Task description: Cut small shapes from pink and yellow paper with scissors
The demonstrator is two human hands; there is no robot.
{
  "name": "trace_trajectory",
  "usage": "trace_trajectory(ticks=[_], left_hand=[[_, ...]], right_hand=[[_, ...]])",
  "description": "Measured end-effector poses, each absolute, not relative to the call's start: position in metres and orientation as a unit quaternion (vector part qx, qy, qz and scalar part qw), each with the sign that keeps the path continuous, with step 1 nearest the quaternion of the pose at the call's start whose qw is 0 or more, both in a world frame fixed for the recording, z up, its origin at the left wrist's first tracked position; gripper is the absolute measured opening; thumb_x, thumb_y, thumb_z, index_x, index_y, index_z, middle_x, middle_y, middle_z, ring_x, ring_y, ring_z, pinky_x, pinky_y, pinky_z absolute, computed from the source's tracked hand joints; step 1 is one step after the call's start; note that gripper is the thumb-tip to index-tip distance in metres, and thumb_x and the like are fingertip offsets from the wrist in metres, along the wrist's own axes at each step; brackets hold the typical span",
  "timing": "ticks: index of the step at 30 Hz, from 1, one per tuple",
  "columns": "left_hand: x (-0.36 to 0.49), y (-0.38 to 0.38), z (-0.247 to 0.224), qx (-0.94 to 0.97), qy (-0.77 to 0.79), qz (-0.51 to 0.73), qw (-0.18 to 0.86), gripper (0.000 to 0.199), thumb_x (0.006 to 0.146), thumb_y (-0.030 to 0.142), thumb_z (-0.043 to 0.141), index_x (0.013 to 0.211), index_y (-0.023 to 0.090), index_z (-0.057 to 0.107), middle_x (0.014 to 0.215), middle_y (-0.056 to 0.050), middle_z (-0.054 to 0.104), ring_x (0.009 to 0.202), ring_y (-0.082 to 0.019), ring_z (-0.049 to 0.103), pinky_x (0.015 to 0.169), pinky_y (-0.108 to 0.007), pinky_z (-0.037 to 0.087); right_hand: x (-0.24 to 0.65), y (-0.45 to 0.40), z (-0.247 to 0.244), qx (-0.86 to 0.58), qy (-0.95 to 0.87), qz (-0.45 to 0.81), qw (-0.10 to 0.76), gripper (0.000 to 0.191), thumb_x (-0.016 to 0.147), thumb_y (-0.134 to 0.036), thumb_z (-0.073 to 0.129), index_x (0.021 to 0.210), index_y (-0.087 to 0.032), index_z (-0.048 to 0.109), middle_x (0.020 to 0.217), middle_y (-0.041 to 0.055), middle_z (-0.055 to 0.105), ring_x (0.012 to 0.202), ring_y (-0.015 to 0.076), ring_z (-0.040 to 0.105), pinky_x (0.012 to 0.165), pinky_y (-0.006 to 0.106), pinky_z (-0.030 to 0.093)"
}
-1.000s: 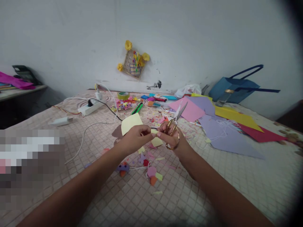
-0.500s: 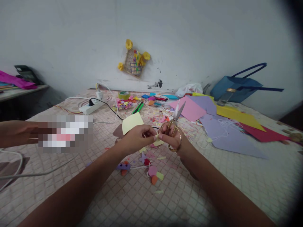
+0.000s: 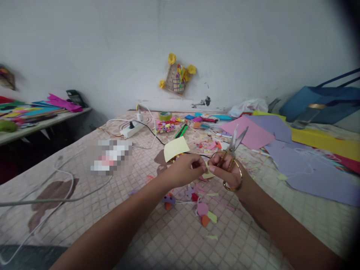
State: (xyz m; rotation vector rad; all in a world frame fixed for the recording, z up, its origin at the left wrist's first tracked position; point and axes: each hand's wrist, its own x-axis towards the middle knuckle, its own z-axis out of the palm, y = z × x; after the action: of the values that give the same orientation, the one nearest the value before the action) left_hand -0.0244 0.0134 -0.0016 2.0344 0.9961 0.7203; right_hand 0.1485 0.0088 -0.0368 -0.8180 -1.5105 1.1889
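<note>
As far as could be seen, pinched a small pale yellow piece (image 3: pixel 208 173) of paper with both hands, above the near middle of the table (image 3: pixel 239 243). Had the thumb and finger of the left hand (image 3: pixel 184 170) closed together on the left part of this piece, and those of the right hand (image 3: pixel 225 172) closed on the right part. Carried also the scissors (image 3: pixel 231 147) on the right hand by their gold handles, with the blades spread apart, pointing upward and away, not on the paper. Could not tell the exact shape of the piece because of the covering fingers.

Saw just beyond the left hand a larger pale yellow sheet (image 3: pixel 176 148), slightly curved, but could not tell its support. Noticed nearer than the hands a white string (image 3: pixel 185 202), with a dotted purple piece (image 3: pixel 169 200) at left and a pink round piece (image 3: pixel 202 209) at right, and pale scraps (image 3: pixel 212 237) around.

Judged, therefore, some cutting as done, and the held piece as not finished and not joined to the string. Judged the pink paper (image 3: pixel 250 132) and purple paper (image 3: pixel 315 174), farther right, as mostly uncut. Saw on the far side a green cutter (image 3: pixel 181 131) and a roll of tape (image 3: pixel 165 116). Could not tell the amount of work left.
</note>
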Motion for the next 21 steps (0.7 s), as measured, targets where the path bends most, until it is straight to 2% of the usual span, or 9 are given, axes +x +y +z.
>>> trace_trajectory(ticks=[12, 21], left_hand=[[-0.022, 0.012, -0.002, 0.808, 0.385, 0.269, 0.356, 0.016, 0.076, 0.025, 0.052, 0.063, 0.016, 0.052, 0.060, 0.003, 0.050, 0.056, -0.009, 0.045, 0.051, -0.020, 0.033], [-0.024, 0.015, -0.006, 0.795, 0.397, 0.281, 0.361, 0.020, 0.077, 0.034, 0.051, 0.073, 0.015, 0.056, 0.065, 0.001, 0.055, 0.057, -0.009, 0.048, 0.051, -0.020, 0.036]], right_hand=[[0.150, -0.001, -0.031, -0.374, -0.668, 0.447, 0.463, 0.017, 0.077, -0.021, 0.057, 0.080, -0.022, 0.040, 0.070, -0.0030, 0.048, 0.055, 0.0101, 0.043, 0.049, 0.023, 0.034], [0.155, 0.010, -0.039, -0.369, -0.651, 0.403, 0.526, 0.020, 0.070, -0.023, 0.063, 0.077, -0.022, 0.044, 0.068, -0.0036, 0.051, 0.055, 0.0108, 0.047, 0.049, 0.023, 0.037]])
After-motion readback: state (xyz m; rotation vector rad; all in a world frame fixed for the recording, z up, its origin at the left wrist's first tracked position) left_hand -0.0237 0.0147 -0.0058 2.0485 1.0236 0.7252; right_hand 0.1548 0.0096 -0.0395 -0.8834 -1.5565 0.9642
